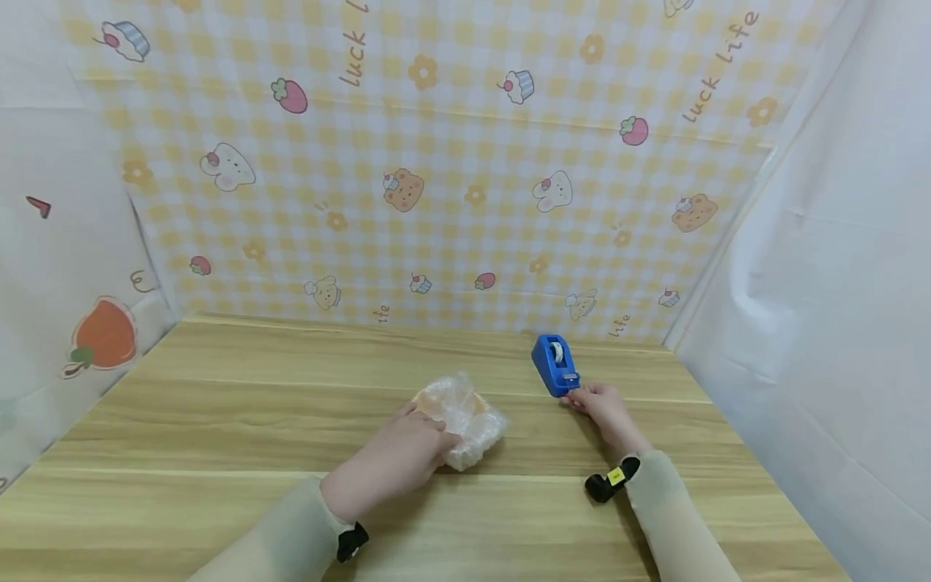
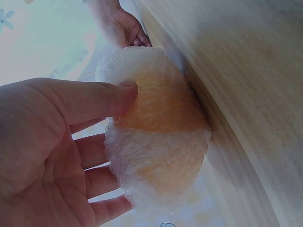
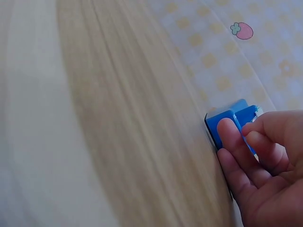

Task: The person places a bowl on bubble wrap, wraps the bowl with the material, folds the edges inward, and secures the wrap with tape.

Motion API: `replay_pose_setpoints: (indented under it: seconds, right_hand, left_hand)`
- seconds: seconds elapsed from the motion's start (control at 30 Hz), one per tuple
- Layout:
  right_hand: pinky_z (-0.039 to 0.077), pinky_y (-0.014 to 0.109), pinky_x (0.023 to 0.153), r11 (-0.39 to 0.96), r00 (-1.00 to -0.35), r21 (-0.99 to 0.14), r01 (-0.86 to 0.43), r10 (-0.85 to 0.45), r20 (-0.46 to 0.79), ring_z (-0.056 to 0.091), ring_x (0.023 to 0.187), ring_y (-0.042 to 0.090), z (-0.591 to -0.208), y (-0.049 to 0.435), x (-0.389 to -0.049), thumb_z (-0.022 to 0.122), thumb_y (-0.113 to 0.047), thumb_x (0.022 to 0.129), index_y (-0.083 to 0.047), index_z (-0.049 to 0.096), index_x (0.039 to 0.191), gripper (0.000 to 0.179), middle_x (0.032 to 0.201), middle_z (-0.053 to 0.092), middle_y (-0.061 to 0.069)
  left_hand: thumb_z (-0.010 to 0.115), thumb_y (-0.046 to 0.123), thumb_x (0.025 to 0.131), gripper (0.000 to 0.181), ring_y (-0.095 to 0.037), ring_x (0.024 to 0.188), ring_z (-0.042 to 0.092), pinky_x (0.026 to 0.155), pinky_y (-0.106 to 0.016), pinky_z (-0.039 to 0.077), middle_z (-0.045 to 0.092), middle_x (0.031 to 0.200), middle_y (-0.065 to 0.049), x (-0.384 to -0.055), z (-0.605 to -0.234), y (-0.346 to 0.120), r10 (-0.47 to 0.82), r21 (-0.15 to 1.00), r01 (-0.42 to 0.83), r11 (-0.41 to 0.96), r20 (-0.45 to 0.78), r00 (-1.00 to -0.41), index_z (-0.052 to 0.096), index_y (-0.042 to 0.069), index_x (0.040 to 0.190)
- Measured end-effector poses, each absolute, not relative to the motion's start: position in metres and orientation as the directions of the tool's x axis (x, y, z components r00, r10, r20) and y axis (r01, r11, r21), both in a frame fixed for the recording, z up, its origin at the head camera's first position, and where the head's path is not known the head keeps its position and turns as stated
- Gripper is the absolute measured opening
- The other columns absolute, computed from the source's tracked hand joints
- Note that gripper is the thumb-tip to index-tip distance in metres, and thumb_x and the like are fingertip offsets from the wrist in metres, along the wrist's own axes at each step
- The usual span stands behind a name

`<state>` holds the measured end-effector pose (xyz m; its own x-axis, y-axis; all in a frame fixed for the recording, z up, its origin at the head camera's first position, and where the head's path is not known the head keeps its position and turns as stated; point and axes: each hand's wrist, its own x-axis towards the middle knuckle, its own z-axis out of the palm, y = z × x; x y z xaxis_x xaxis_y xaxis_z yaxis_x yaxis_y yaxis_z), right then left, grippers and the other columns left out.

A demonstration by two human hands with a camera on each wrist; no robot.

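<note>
A bundle of clear bubble wrap (image 1: 473, 428) lies on the table, with something orange-yellow showing through its layers. My left hand (image 1: 407, 449) grips it from the left. In the left wrist view the thumb (image 2: 124, 94) presses on one face of the wrapped bundle (image 2: 158, 123), and the other fingers reach behind it. A blue tape dispenser (image 1: 550, 368) with a white roll stands at the back right. My right hand (image 1: 602, 408) is at its front end, thumb and forefinger pinched together beside the blue body (image 3: 227, 118). The tape between those fingertips is hard to make out.
The wood-grain table (image 1: 240, 404) meets a yellow checked cloth backdrop (image 1: 451, 234) just behind the dispenser. White cloth walls (image 1: 836, 323) stand on both sides. A black wrist camera strap (image 1: 612, 480) is on the right wrist, with a black piece (image 1: 352, 542) on the left.
</note>
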<state>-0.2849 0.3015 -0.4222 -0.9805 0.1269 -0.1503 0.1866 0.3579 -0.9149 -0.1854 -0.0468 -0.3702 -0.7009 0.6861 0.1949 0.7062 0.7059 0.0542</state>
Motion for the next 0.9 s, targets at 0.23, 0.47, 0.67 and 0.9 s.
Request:
replay_pose_setpoints:
  seconds: [0.23,0.47,0.67,0.9]
  right_hand:
    - [0.045,0.02,0.066,0.375,-0.981,-0.909,0.185,0.129,-0.146,0.057,0.072,0.01,-0.4211,0.3005,-0.2862,0.056,-0.008,0.091,-0.002,0.061,0.075,0.018,0.078,0.069,0.003]
    - [0.04,0.025,0.066,0.444,-0.983,-0.88,0.171,0.136,-0.123,0.051,0.07,0.015,-0.4202,0.2985,-0.289,0.06,-0.011,0.089,-0.002,0.061,0.074,0.019,0.077,0.064,0.003]
    - [0.039,0.026,0.067,0.462,-0.984,-0.871,0.165,0.139,-0.113,0.051,0.07,0.016,-0.4213,0.2976,-0.2909,0.061,-0.011,0.089,-0.002,0.061,0.072,0.019,0.075,0.063,0.002]
    - [0.04,0.026,0.067,0.449,-0.991,-0.884,0.126,0.096,-0.093,0.051,0.069,0.016,-0.4236,0.3003,-0.2852,0.062,-0.012,0.087,0.0,0.065,0.076,0.016,0.071,0.062,0.003]
  left_hand:
    - [0.068,0.017,0.089,0.021,-0.024,0.097,0.063,0.105,-0.057,0.035,0.071,0.101,-0.002,-0.1844,-0.3682,-0.0466,0.685,0.063,0.706,0.705,0.196,-0.702,0.073,0.02,0.109]
    - [0.066,0.017,0.09,0.02,-0.024,0.099,0.063,0.105,-0.057,0.034,0.071,0.104,-0.003,-0.1851,-0.3672,-0.0473,0.68,0.069,0.703,0.708,0.204,-0.705,0.073,0.02,0.109]
    - [0.066,0.018,0.091,0.019,-0.026,0.102,0.063,0.104,-0.058,0.034,0.071,0.106,-0.004,-0.1858,-0.3677,-0.0479,0.682,0.077,0.706,0.704,0.202,-0.703,0.073,0.019,0.109]
    - [0.069,0.021,0.087,0.014,-0.024,0.109,0.056,0.101,-0.057,0.038,0.069,0.096,0.004,-0.1867,-0.3685,-0.0476,0.707,-0.01,0.73,0.683,0.26,-0.658,0.074,0.024,0.1]
